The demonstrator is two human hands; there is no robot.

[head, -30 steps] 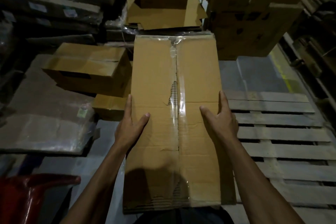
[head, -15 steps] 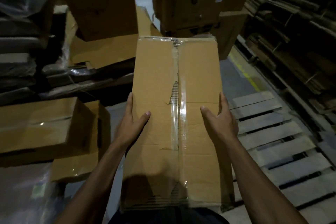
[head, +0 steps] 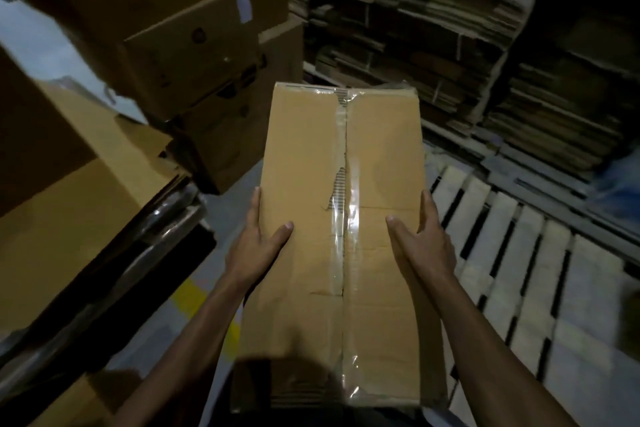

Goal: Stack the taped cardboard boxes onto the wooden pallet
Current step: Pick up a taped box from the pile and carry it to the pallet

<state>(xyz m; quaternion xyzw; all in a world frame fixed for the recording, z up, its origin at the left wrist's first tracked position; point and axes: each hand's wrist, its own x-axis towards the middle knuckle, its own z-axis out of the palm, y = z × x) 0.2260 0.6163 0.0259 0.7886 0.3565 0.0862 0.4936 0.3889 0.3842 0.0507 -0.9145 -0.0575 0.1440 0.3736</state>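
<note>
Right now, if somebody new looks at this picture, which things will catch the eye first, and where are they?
First, the long taped cardboard box in the middle, held up by the left hand and right hand on its two sides. To its right, low on the floor, lies the pale wooden pallet, bare. Behind rise dark stacks of flattened cardboard.

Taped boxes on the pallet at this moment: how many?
0. The one taped box is held between left hand and right hand, off the bare wooden pallet; the pallet's right part is out of frame.
</note>
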